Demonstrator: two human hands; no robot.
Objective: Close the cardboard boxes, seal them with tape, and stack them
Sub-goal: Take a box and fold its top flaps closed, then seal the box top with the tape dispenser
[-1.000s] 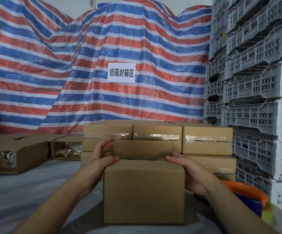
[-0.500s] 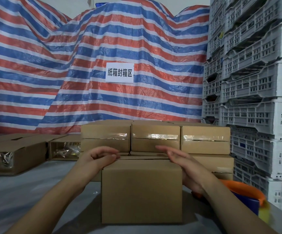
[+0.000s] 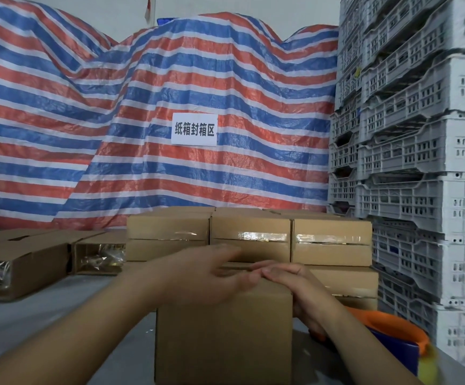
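The cardboard box [image 3: 223, 337] I am closing sits low in the middle of the frame, plain brown with a smooth matte front and square corners, standing on the grey table [image 3: 31, 323]. My left hand [image 3: 206, 276] lies across its top from the left, fingers straight and spread, palm down on the flaps; it is blurred, so I cannot tell how firmly it presses. My right hand [image 3: 295, 284] comes in from the right with its fingers flat along the box's top right edge, fingertips meeting those of the left near the middle. Neither hand grips anything.

Just behind the box stands a stack of sealed boxes [image 3: 250, 237], three across in the top row, each with a glossy strip of clear tape [image 3: 262, 236] on its front seam. The box's rear edge is hidden by my hands, so the gap to the stack is unclear. To the left the table is bare grey as far as two open boxes [image 3: 28, 265] lying at the left edge, with shiny plastic showing in their ends.

At lower right, just beside my right forearm, is a round blue tub with an orange rim [image 3: 392, 337]. Above it, white perforated plastic crates [image 3: 420, 162] are stacked tall along the right edge. A crinkled red, white and blue striped tarp [image 3: 114, 120] fills the background, with a white paper sign [image 3: 194, 129] on it.
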